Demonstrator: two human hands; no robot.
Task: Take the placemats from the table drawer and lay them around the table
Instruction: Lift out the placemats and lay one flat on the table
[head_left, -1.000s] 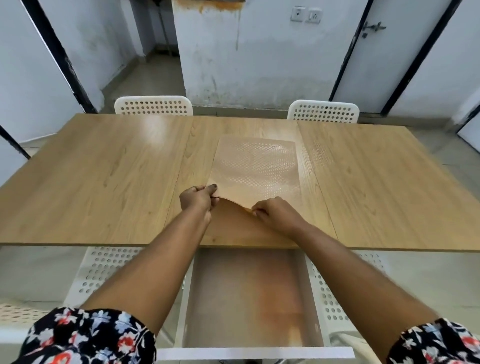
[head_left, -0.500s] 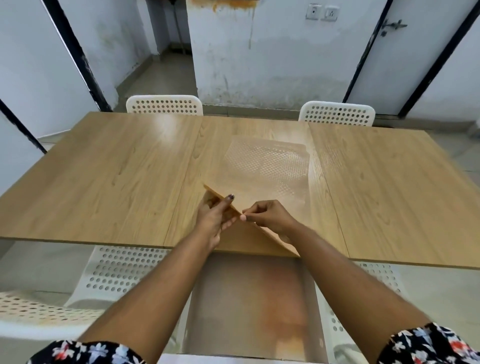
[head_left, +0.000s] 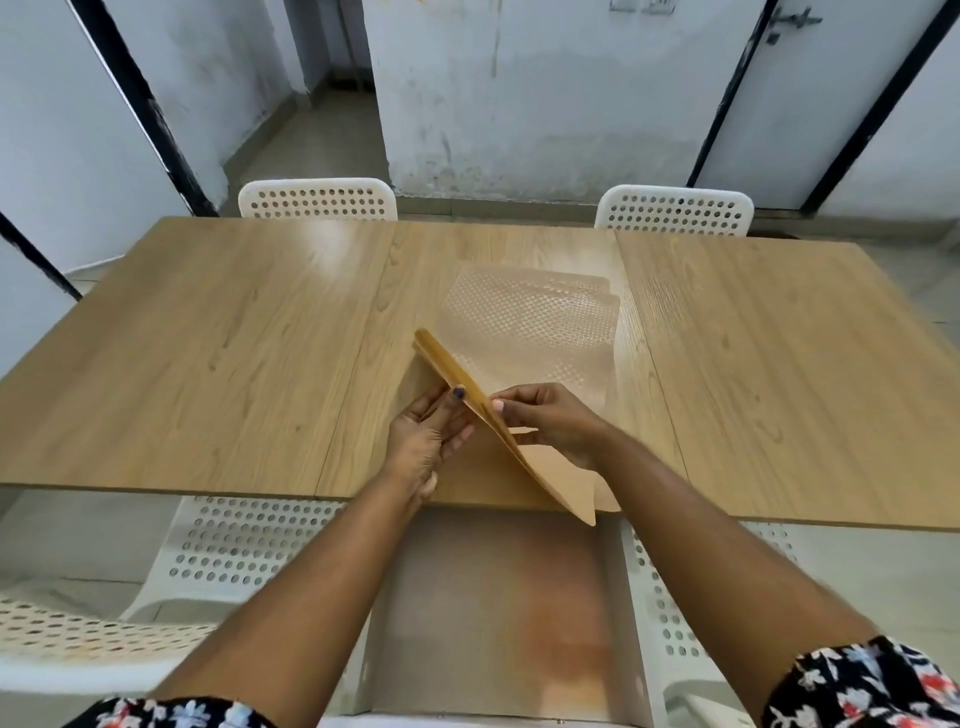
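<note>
A stack of thin tan placemats with a dotted texture lies on the middle panel of the wooden table. The near edge of the top placemat is lifted and curled up. My left hand supports the raised edge from the left, thumb on top. My right hand pinches the same edge from the right. The table drawer stands pulled out below the near table edge, with a stained bare bottom.
Two white perforated chairs stand at the far side of the table. Another white chair sits under the near edge on the left and one on the right. Walls and a door are behind.
The near edge of the top placemat has been peeled up higher off the stack. Both hands rose with it and came closer together.
</note>
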